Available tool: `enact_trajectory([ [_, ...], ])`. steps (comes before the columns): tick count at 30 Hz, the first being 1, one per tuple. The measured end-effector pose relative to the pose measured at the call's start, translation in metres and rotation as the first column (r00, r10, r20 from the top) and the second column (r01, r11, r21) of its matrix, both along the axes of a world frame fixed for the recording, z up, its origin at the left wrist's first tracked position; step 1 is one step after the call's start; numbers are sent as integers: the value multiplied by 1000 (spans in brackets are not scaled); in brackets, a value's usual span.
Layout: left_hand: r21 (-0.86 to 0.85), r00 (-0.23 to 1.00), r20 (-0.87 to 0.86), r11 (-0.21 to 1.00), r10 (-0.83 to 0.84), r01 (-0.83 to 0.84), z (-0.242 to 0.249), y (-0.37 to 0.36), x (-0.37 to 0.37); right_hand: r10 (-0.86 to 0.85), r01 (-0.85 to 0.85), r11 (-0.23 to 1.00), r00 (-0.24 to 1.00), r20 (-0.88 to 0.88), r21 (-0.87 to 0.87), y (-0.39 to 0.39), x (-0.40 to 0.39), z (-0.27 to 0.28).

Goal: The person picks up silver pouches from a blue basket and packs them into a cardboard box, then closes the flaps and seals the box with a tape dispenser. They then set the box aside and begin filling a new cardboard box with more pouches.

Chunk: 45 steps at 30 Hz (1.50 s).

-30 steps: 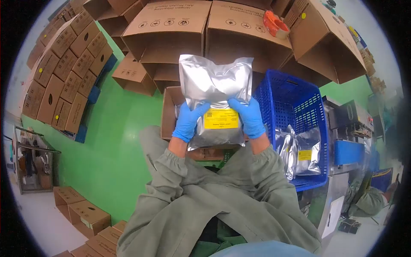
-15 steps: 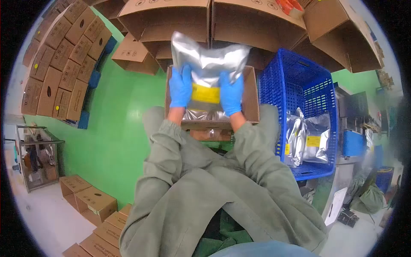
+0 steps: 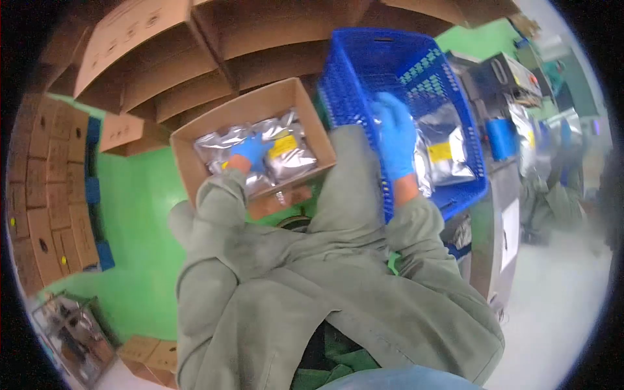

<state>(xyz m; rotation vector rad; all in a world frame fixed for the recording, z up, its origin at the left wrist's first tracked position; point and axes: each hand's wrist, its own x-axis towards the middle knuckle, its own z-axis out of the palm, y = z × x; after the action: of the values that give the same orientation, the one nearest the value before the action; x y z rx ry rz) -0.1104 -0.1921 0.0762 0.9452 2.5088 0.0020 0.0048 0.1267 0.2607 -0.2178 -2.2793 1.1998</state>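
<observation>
My left hand, in a blue glove, lies inside an open cardboard box with its fingers apart on the pouches. Silver pouches sit in this box; one pouch with a yellow label is right of the hand. My right hand, also gloved and a little blurred, reaches into a blue plastic crate. Its fingers look extended beside a silver pouch, largely hidden behind the hand. Another silver pouch with a yellow label stands to the right in the crate.
Large open cartons line the far side. Stacked boxes stand on blue pallets at the left, across the green floor. A metal rack is at lower left. Equipment and a blue cylindrical object are at right.
The silver pouch held in both hands is now down in the cardboard box and released. My right hand has moved over to the crate; my left stays in the box. The view has turned right.
</observation>
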Motion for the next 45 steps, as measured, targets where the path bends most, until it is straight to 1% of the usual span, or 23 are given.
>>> enact_trajectory([
  [2, -250, 1000, -6, 968, -4, 3, 0, -9, 5, -188, 182, 982, 971, 145, 58, 95, 16, -41],
  [4, -280, 970, 135, 947, 200, -156, -21, -23, -7, -316, 119, 876, 874, 369, 467, 212, 47, -132],
  [6, -336, 989, 127, 941, 78, -31, -8, -27, 3, -483, -6, 857, 337, 808, 515, 213, 74, -109],
  [10, -274, 999, -53, 962, -5, -9, 6, -33, 23, -203, -52, 964, 486, 850, 260, 200, 80, -125],
  [12, -253, 999, -35, 967, -5, -4, 28, -37, 32, 100, -60, 995, 623, 776, -79, 204, 58, -172],
  [13, -74, 991, 28, 989, 129, -127, 37, -39, 35, 106, -64, 994, 621, 777, -85, 196, 56, -176],
  [15, 231, 968, 118, 942, 220, -242, 58, -45, 42, -81, -267, 925, 559, 825, 271, 173, 57, -179],
  [18, 544, 950, 142, 780, 278, -310, 83, -40, 57, -111, -178, 954, 542, 833, 242, 153, 59, -157],
  [19, 619, 951, 131, 726, 280, -299, 92, -35, 65, -256, -169, 872, 643, 722, 459, 143, 65, -141],
  [21, 676, 940, 196, 655, 279, -336, 108, -22, 75, -360, -77, 867, 588, 724, 493, 128, 55, -92],
  [25, 762, 882, 460, 464, 104, -452, 171, 37, 89, -469, 183, 761, 818, 332, 623, 55, 55, 83],
  [27, 888, 914, 402, 266, -57, -374, 197, 73, 87, -151, 104, 959, 975, 165, 264, 22, 48, 144],
  [31, 934, 933, 351, 100, -76, -343, 220, 103, 70, 130, -130, 991, 992, 4, 23, -10, 13, 175],
  [33, 749, 764, 644, -174, -37, -639, 219, 88, 67, 301, -327, 873, 945, -128, -361, -12, -26, 119],
  [34, 604, 649, 759, -314, -56, -733, 217, 79, 64, 333, -312, 943, 885, 326, -117, -4, -35, 93],
  [35, 512, 562, 826, -365, -38, -777, 203, 69, 62, 460, -495, 869, 811, 361, 3, -19, -40, 58],
  [36, 519, 569, 822, -382, -20, -764, 189, 52, 62, 683, -504, 643, 717, 135, -577, -55, -18, 42],
  [38, 278, 275, 908, 37, 317, -960, 170, 22, 67, 765, -283, 486, 595, 246, -827, -83, -14, 23],
  [39, 278, 273, 905, 33, 327, -960, 170, 17, 76, 800, -313, 417, 572, 181, -853, -89, -14, 9],
  [41, 299, 349, 926, -287, -141, -910, 167, 9, 99, 835, -339, 340, 538, 116, -877, -98, -13, 4],
  [42, 292, 341, 931, -291, -133, -911, 177, 6, 104, 814, -436, 393, 574, 86, -809, -103, -10, 21],
  [44, 592, 633, 774, -343, -8, -729, 194, -2, 113, 753, -565, 467, 658, -29, -681, -112, -9, 36],
  [45, 588, 627, 779, -345, -3, -732, 190, -4, 107, 775, -586, 415, 629, -67, -696, -112, -18, 33],
])
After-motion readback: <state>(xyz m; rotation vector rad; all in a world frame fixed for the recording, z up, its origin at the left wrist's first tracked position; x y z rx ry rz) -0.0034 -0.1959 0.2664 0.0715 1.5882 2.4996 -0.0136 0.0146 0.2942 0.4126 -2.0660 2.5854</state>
